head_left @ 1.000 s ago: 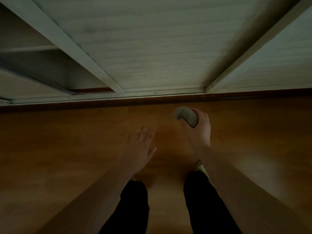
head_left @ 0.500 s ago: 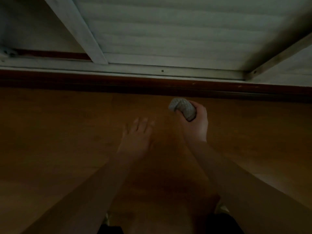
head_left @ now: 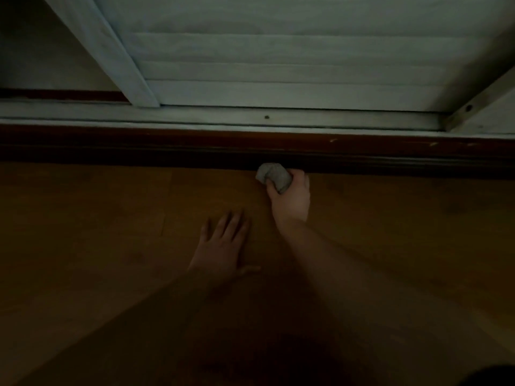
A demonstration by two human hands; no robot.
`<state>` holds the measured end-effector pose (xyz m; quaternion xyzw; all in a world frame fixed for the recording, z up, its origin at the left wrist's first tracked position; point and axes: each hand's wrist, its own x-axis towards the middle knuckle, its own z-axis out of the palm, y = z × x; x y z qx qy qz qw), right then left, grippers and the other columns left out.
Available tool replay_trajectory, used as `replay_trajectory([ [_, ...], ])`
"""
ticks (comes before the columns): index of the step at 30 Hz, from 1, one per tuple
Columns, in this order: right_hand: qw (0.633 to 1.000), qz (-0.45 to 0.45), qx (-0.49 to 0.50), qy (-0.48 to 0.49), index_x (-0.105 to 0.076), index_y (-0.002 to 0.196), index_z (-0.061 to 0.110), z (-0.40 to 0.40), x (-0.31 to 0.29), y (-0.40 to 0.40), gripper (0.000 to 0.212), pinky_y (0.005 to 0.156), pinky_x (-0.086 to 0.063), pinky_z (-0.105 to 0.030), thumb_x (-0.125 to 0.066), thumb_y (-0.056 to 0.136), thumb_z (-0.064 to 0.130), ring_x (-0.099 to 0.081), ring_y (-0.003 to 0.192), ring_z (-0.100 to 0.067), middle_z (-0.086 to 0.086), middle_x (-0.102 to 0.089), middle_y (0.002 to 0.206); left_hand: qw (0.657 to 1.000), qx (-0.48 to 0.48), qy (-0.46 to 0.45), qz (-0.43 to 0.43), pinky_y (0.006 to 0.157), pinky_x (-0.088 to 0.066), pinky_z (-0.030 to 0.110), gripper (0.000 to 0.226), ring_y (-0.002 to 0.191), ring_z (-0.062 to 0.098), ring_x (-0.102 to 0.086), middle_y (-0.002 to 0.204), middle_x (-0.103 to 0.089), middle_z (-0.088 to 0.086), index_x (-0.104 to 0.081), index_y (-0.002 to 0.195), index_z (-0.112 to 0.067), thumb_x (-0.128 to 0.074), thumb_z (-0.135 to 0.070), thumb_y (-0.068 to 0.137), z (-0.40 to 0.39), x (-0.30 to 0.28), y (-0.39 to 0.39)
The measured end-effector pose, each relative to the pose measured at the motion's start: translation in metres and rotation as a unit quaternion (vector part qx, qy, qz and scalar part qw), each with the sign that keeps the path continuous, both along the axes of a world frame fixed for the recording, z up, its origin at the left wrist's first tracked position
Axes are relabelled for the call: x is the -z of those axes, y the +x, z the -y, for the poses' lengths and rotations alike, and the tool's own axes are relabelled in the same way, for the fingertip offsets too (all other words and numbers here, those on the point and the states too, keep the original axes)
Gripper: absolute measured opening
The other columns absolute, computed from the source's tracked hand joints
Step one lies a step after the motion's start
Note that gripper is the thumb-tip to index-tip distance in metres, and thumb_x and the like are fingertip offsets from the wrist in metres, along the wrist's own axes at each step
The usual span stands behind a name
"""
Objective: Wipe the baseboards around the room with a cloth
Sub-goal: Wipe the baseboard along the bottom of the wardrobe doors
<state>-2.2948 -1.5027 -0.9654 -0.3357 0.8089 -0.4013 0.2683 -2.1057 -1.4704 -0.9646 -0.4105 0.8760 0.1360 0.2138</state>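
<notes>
No legible text, label, brand, number or sign is present anywhere in view. The picture is dim, and every surface in it reads plain and unmarked.
</notes>
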Motion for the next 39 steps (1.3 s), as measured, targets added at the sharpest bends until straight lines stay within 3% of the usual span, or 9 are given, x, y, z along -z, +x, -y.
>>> replay_trajectory([
  [6,0.996,-0.051,-0.078,0.014,-0.057,0.117,0.011,-0.003,-0.003,-0.03,0.036,0.088,-0.043,-0.029,-0.072,0.086,0.022,-0.053,0.109,-0.024,-0.009,-0.052,0.119,0.999,0.05,0.006,-0.009,0.119,0.0,0.059,0.106,0.152,0.022,0.016,0.164,0.023,-0.002,0.015,0.157,-0.025,-0.025,-0.086,0.08,-0.005,-0.002,-0.019],
  [9,0.996,-0.059,-0.065,0.022,-0.057,0.117,0.011,-0.015,-0.002,-0.057,0.037,0.086,-0.042,-0.028,-0.072,0.085,0.024,-0.054,0.108,-0.024,-0.009,-0.053,0.118,0.996,0.089,-0.005,-0.01,0.118,0.001,0.061,0.103,0.152,0.022,0.017,0.162,0.027,-0.002,0.016,0.157,-0.024,-0.015,-0.084,0.079,-0.01,0.003,-0.022],
  [14,0.994,-0.09,-0.022,0.051,-0.057,0.124,0.015,-0.047,-0.004,-0.138,0.044,0.084,-0.039,-0.025,-0.073,0.085,0.03,-0.055,0.108,-0.021,-0.006,-0.055,0.121,0.995,0.094,0.012,0.015,0.118,0.006,0.06,0.104,0.141,0.017,0.034,0.153,0.039,-0.005,0.022,0.154,-0.026,-0.011,-0.087,0.076,-0.009,0.003,-0.027],
  [20,0.99,-0.077,0.084,0.079,-0.058,0.122,0.012,-0.071,-0.018,-0.182,0.042,0.084,-0.044,-0.03,-0.072,0.084,0.023,-0.057,0.11,-0.031,-0.014,-0.058,0.122,0.983,0.181,0.024,0.035,0.115,0.002,0.064,0.102,0.148,0.016,0.026,0.16,0.031,-0.007,0.022,0.154,-0.025,-0.029,-0.082,0.086,0.014,-0.004,-0.041],
  [25,0.987,-0.08,0.076,0.118,-0.057,0.125,0.011,-0.092,-0.037,-0.223,0.049,0.081,-0.046,-0.031,-0.075,0.083,0.029,-0.059,0.108,-0.03,-0.014,-0.061,0.121,0.986,0.164,0.032,0.024,0.116,-0.004,0.064,0.1,0.151,0.018,0.018,0.161,0.028,-0.01,0.021,0.155,-0.029,-0.033,-0.08,0.087,0.024,-0.007,-0.047],
  [29,0.989,-0.095,0.069,0.093,-0.056,0.121,0.015,-0.102,-0.035,-0.205,0.047,0.085,-0.048,-0.034,-0.074,0.082,0.034,-0.058,0.107,-0.027,-0.009,-0.059,0.12,0.987,0.157,0.043,0.017,0.116,-0.004,0.064,0.099,0.151,0.017,0.018,0.152,0.039,-0.017,0.022,0.153,-0.034,-0.037,-0.078,0.087,0.026,-0.007,-0.041],
  [39,0.99,-0.102,-0.094,0.007,-0.055,0.12,0.021,-0.051,-0.019,-0.075,0.046,0.084,-0.041,-0.025,-0.075,0.081,0.037,-0.049,0.102,-0.009,0.007,-0.049,0.111,0.986,0.162,0.011,0.043,0.118,-0.006,0.061,0.1,0.151,0.018,0.016,0.163,0.026,-0.005,0.019,0.155,-0.027,-0.036,-0.077,0.088,0.03,-0.009,-0.009],
])
